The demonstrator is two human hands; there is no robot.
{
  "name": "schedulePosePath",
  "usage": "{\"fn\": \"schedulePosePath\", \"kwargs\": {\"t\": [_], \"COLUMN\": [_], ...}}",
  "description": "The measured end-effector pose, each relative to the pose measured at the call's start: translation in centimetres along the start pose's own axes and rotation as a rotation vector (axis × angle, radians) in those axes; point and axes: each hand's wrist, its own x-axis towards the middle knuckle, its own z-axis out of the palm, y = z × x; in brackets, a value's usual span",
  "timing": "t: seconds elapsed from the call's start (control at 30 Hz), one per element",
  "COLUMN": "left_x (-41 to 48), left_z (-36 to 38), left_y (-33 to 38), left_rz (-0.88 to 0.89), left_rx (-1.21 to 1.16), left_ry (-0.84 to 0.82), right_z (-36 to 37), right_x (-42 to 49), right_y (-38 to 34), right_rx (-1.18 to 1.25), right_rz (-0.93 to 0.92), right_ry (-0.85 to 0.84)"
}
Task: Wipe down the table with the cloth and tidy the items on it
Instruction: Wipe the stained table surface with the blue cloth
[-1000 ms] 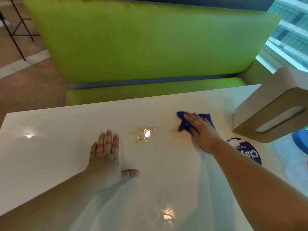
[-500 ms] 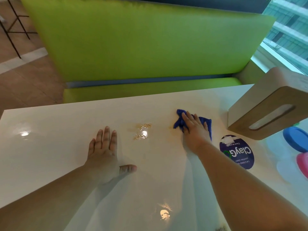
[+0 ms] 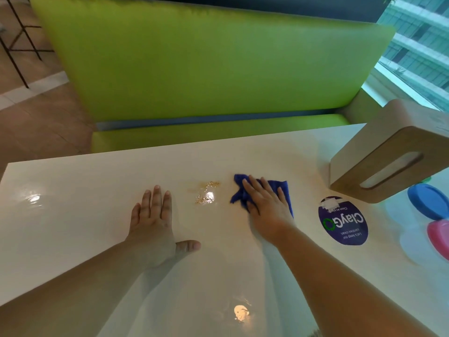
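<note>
Readable only on the round dark-blue sticker (image 3: pixel 343 221) stuck flat to the tabletop (image 3: pixel 73 190), upside down from this view: "ClayGo" in large white letters with a green recycling mark as the "o", beneath it "Let's keep our", "clean" and, beside it, "Clean as you go".

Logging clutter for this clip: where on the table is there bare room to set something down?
The table is bare left of the left hand, and near the front edge between the forearms. Crumbs sit between that hand and the right hand pressing the blue cloth. The right end is crowded: tissue box, round sticker, blue lid, pink lid.
</note>
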Motion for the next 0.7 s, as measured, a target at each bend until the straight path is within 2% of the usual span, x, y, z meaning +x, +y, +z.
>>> {"fn": "schedulePosePath", "kwargs": {"t": [0.1, 0.23, 0.3, 0.43, 0.53, 0.7], "left_x": [0.0, 0.0, -0.1, -0.1, 0.0, -0.1], "left_z": [-0.1, -0.1, -0.1, 0.0, 0.0, -0.1], "left_y": [0.0, 0.1, 0.2, 0.2, 0.3, 0.3], "left_rz": [-0.008, -0.016, -0.020, -0.036, -0.033, -0.045], "left_rx": [-0.010, -0.003, 0.014, 0.010, 0.002, 0.018], "left_ry": [0.003, 0.004, -0.001, -0.001, 0.003, -0.003], "right_z": [-0.5, -0.7, -0.3, 1.3, 1.5, 1.0], "right_x": [-1.4, 1.7, 2.5, -0.4, -2.7, 0.2], "right_y": [2.1, 1.8, -0.5, -4.2, -2.7, -2.6], "right_rx": [-0.006, -0.028, -0.024, -0.037, -0.059, -0.037], "right_rz": [-0.040, 0.238, 0.306, 0.146, 0.064, 0.330], "right_ry": [0.016, 0.018, 0.017, 0.013, 0.030, 0.009]}}
